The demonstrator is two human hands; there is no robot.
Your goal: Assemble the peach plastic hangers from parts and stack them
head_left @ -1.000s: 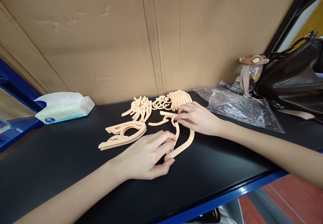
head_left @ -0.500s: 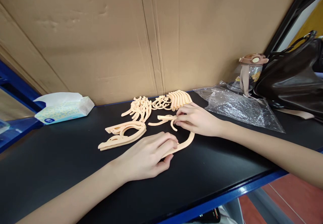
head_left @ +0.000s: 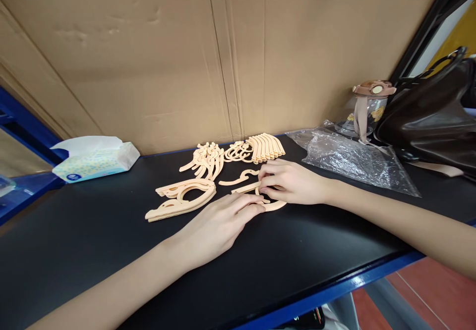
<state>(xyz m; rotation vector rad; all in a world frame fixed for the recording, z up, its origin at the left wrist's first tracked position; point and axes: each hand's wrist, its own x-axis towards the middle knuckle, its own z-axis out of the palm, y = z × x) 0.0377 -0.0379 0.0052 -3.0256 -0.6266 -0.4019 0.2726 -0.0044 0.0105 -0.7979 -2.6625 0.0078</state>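
Note:
My left hand [head_left: 226,223] is closed on a cream plastic folding-hanger part [head_left: 275,206] that lies low over the black tabletop. Just beyond it, my right hand [head_left: 293,184] curls its fingers down on the same cluster of hanger pieces; a straight arm [head_left: 245,188] sticks out to its left. The fingers hide how these pieces fit together. A loose curved hanger piece [head_left: 236,178] lies just past both hands. To the left rest folded hangers [head_left: 186,198], stacked together.
At the back are a heap of curved hanger pieces [head_left: 208,159], several hooks [head_left: 238,150] and a neat row of hanger arms [head_left: 266,146]. A tissue pack [head_left: 96,159] stands left. Clear plastic bag [head_left: 353,156], bottle [head_left: 372,107] and dark bag [head_left: 431,117] are right.
My right hand has come slightly toward me with a hanger arm, leaving the loose curved piece behind. My left fingers have straightened and shifted toward the right hand; the two parts now overlap.

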